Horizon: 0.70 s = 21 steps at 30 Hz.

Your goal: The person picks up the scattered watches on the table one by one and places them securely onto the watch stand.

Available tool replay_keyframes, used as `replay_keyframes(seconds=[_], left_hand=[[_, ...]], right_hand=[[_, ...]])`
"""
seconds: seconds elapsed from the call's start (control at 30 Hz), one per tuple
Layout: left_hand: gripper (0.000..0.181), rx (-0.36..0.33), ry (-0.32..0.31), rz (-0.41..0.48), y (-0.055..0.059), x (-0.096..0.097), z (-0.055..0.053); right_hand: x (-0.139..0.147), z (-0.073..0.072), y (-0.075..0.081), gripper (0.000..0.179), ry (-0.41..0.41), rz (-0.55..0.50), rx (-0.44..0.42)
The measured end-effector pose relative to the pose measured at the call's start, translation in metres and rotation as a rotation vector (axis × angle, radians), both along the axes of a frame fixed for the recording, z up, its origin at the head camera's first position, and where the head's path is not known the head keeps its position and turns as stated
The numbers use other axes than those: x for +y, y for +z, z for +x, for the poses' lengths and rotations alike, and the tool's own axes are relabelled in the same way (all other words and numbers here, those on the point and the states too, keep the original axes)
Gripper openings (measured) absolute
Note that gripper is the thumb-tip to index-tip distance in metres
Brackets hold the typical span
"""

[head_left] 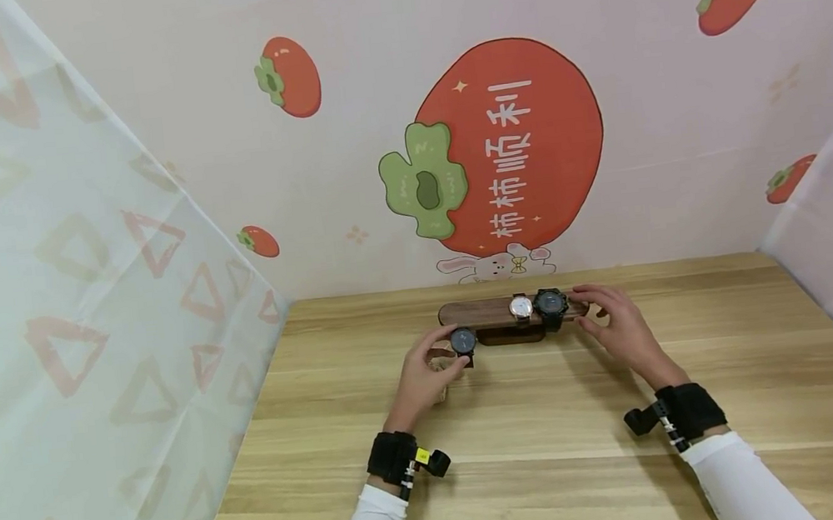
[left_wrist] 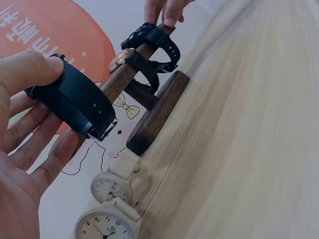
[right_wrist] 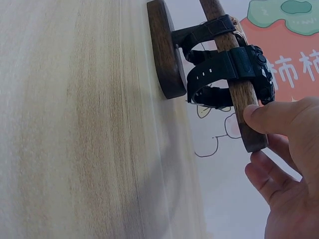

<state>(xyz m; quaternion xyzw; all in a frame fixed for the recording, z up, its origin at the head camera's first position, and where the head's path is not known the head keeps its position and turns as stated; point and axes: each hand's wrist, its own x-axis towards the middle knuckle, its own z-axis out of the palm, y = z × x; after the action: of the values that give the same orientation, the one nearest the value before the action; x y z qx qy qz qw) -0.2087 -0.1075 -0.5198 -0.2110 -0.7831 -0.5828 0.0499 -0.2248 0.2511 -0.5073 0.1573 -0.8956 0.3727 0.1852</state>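
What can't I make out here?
Left wrist view: the round, black-strapped watch in the left hand; its dial faces away.
Left wrist view: the lower round cream watch; the bottom edge cuts it off.
Head view: time on the round rose-gold, white-dialled watch; too small to read.
Right wrist view: that watch's dial; it faces away.

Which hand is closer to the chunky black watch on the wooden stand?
Right. The right hand grips the wooden stand by its end, just beside the chunky black watch. The left hand is farther, near the stand's other end, holding a dark-faced watch.
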Motion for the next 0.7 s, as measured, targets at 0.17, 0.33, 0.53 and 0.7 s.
replay_keyframes(seconds=[0.17, 0.33, 0.53, 0.7], left_hand=[[0.056, -0.017, 0.021, 0.019, 0.001, -0.005, -0.003], [0.056, 0.002, 0.031, 0.055, 0.000, -0.010, -0.007], [0.055, 0.008, 0.053, 0.060, -0.005, -0.017, -0.013], [0.055, 0.010, 0.060, 0.075, -0.008, -0.023, -0.017]], right_hand=[[0.001, 0.000, 0.000, 0.040, 0.004, 0.003, 0.005], [0.002, -0.001, -0.001, 0.040, 0.004, 0.006, -0.001], [0.002, -0.001, -0.002, 0.040, 0.009, 0.002, 0.006], [0.001, -0.001, -0.003, 0.040, 0.009, -0.003, 0.013]])
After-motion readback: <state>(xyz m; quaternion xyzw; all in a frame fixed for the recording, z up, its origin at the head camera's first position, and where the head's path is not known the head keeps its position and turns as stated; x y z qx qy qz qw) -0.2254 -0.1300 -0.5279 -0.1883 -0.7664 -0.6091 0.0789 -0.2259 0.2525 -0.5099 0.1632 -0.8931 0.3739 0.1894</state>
